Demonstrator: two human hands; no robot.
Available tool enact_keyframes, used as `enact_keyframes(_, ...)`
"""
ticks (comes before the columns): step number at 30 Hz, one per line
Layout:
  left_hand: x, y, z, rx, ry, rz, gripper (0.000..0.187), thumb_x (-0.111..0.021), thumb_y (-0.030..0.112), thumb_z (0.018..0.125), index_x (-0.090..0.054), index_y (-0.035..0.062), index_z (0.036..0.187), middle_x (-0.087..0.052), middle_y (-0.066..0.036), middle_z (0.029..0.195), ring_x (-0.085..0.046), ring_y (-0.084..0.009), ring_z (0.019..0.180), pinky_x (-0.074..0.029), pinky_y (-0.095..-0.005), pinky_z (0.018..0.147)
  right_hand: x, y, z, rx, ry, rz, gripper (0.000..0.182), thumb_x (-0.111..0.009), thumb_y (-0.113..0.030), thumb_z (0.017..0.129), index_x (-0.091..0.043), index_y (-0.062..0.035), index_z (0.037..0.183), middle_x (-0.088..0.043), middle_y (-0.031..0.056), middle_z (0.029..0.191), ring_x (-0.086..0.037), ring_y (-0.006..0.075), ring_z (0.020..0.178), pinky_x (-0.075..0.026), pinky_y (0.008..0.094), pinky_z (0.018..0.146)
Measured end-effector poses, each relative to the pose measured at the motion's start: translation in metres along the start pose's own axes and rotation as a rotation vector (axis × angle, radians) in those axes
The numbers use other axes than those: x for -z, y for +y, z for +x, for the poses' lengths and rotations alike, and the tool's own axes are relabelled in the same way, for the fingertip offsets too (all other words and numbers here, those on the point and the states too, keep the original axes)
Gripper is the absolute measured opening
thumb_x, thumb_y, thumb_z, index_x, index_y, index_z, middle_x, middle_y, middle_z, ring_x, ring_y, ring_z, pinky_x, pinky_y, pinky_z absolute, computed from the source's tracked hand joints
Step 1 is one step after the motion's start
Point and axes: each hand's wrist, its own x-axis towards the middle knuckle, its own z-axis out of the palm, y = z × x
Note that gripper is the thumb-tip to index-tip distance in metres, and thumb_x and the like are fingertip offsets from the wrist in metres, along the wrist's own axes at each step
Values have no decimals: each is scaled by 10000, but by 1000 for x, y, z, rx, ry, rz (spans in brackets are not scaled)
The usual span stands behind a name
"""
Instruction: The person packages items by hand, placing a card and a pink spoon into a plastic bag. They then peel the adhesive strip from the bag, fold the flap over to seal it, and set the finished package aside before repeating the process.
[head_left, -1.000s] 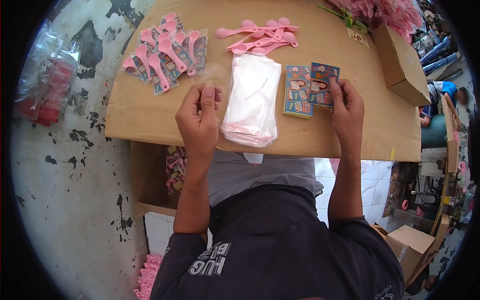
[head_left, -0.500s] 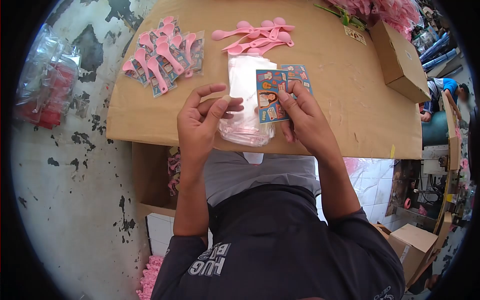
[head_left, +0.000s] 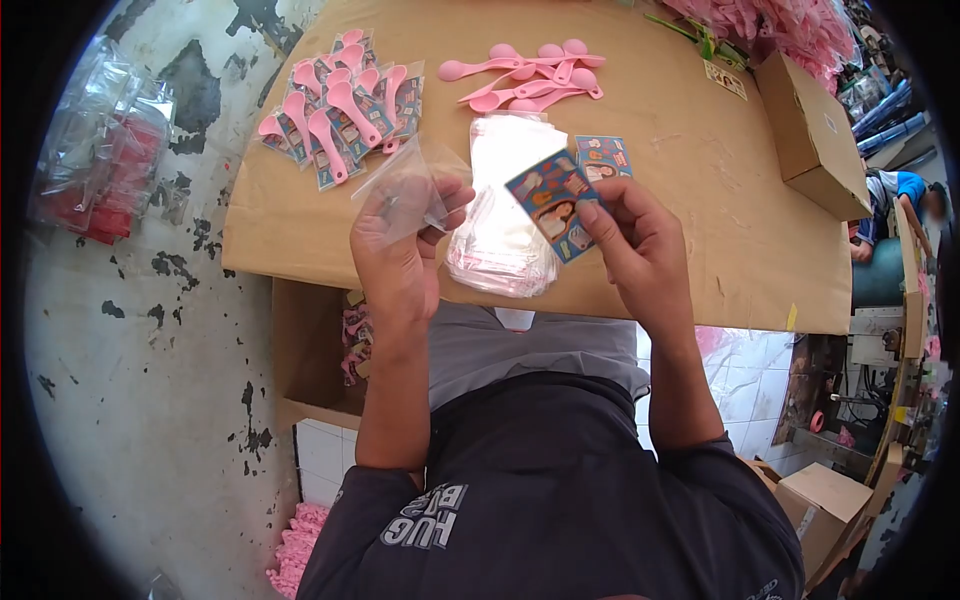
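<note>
My left hand (head_left: 405, 230) is closed on a clear plastic bag (head_left: 405, 185), which stands up over the thumb and fingers. Between thumb and fingers, my right hand (head_left: 640, 235) pinches a blue printed card (head_left: 553, 205), tilted to the left. Below and between the hands lies a stack of clear plastic bags (head_left: 495, 240), shiny with glare. Just behind the right hand, more blue cards (head_left: 605, 155) rest on the table. Loose pink spoons (head_left: 535, 75) lie beyond the bag stack. At the left, several pink spoons sit with cards in bagged packs (head_left: 345, 110).
Brown paper covers the table (head_left: 720, 220). A cardboard box (head_left: 810, 135) stands at its right edge, near a pink plastic heap (head_left: 770, 30). Clear and red bags (head_left: 105, 150) hang on the left wall. Another person (head_left: 890, 200) is at far right.
My left hand has picked up a clear bag, now raised above its fingers. The card in my right hand has tilted left and come away from the cards behind it.
</note>
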Motion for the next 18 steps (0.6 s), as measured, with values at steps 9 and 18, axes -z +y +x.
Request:
enact_keyframes(9, -26, -3, -11, 87, -30, -48, 229, -674, 127, 989, -625, -8, 1167, -730, -194, 1110, -736, -248, 985, -615, -335, 844, -18, 7, -7, -61, 49, 146, 165, -667, -126, 1001, -690, 19, 1076, -659, 3, 771, -568, 42, 591, -437, 209, 519)
enact_keyframes(18, -26, 0, -14, 56, -111, 4, 235, -696, 97, 972, -625, -27, 1159, -734, -203, 1071, -736, -212, 935, -615, -328, 834, -11, 5, -6, -122, -164, 63, 197, -666, -117, 1002, -671, 36, 1125, -659, 12, 769, -584, 48, 619, -468, 215, 559)
